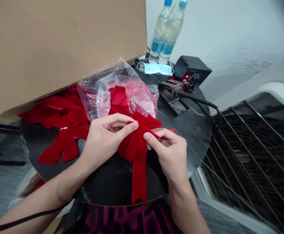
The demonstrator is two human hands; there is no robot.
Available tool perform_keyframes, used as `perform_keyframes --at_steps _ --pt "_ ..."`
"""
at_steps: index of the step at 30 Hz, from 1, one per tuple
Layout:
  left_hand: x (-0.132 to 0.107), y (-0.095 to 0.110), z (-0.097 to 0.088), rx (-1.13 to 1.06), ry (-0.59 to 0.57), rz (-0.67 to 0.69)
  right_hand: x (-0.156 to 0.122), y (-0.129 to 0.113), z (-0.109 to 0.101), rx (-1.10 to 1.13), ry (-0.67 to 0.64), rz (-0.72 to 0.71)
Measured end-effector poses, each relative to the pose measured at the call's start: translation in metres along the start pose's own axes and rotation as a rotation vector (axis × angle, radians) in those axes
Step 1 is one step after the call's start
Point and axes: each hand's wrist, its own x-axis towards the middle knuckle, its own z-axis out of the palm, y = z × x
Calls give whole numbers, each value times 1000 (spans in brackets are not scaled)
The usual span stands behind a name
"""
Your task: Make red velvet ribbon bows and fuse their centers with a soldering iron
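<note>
Pinching a red velvet bow (134,146) between them, the left hand (105,139) and right hand (167,152) have their grips clamped on it above a round black marble worktop (193,136), beside a crumpled clear plastic bag (100,94); a black soldering station (192,70) sits behind, a metal wire rack (249,156) to the right.

Long-tailed red velvet bow (134,149)

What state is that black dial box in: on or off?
Apparently on: a small red light glows on the soldering station beside its dial.
</note>
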Motion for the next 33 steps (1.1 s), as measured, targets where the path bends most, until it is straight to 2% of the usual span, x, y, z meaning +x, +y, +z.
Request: perform_keyframes --at_steps 10,13,21,25,29,33 --pt "-2 6 1 6 -19 -48 -3 3 4 80 44 10" --pt "-1 6 2 -110 -22 -90 -3 4 2 77 49 19" --pt "5 -2 -2 -503 -148 -367 -1 9 -3 157 18 45" --pt "6 -6 1 -569 -150 -421 0 10 -6 176 23 45" --pt "6 -8 4 -546 -107 -416 3 9 -9 199 -40 38" --pt "7 -7 2 -614 -168 -493 5 7 -13 240 -124 65"
